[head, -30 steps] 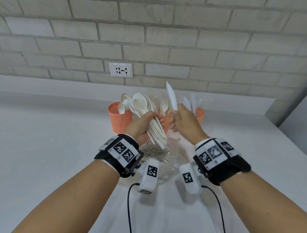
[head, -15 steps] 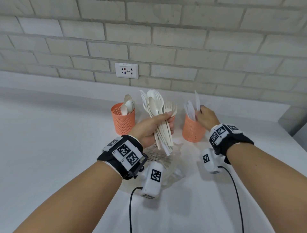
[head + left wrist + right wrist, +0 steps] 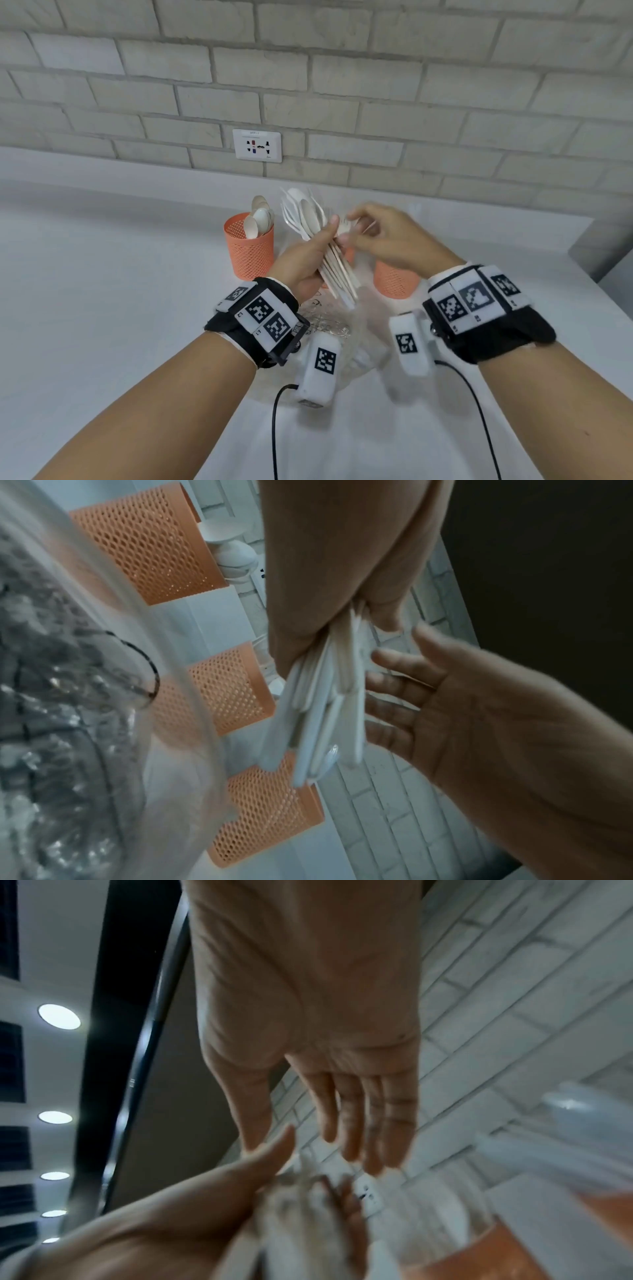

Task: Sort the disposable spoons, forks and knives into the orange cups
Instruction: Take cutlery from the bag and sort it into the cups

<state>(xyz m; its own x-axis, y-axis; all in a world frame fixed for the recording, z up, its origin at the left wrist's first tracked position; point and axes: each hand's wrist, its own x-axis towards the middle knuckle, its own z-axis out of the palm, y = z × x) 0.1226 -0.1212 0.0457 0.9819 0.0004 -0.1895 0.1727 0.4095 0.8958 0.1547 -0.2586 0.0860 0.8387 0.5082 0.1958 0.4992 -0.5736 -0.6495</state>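
— Right, what's my left hand (image 3: 310, 260) got?

— It's wrapped round a bundle of white cutlery (image 3: 320, 246), fingers curled tight on the handles. Long axis runs from about five o'clock up to eleven in the head view: spoon bowls fan out at the top, handle ends point down toward me over the clear plastic bowl (image 3: 337, 329).

— And my right hand (image 3: 387, 240)?

— Fingers loose and spread, holding nothing. It sits at three o'clock of the bundle, fingertips (image 3: 356, 219) just beside the upper handles. I can't tell whether they touch; that patch is blurred.

— What's round about?

— Left orange cup (image 3: 249, 251) at nine o'clock of the bundle, spoons (image 3: 258, 219) standing in it. Right orange cup (image 3: 395, 279) at four o'clock, its top hidden under my right hand. A middle orange cup (image 3: 349, 254) peeps out behind the bundle, mostly blocked. White counter (image 3: 102, 291), brick wall, wall socket (image 3: 257, 145) at twelve.

— Do the wrists add anything?

— Left wrist view shows all three cups in a row, the middle one (image 3: 227, 688) plain to see, and my open right palm (image 3: 479, 718) facing the handle ends (image 3: 325, 710). Right wrist view gives straight fingers (image 3: 359, 1118) over the smeared bundle (image 3: 308, 1204), plus ceiling lights (image 3: 59, 1016).
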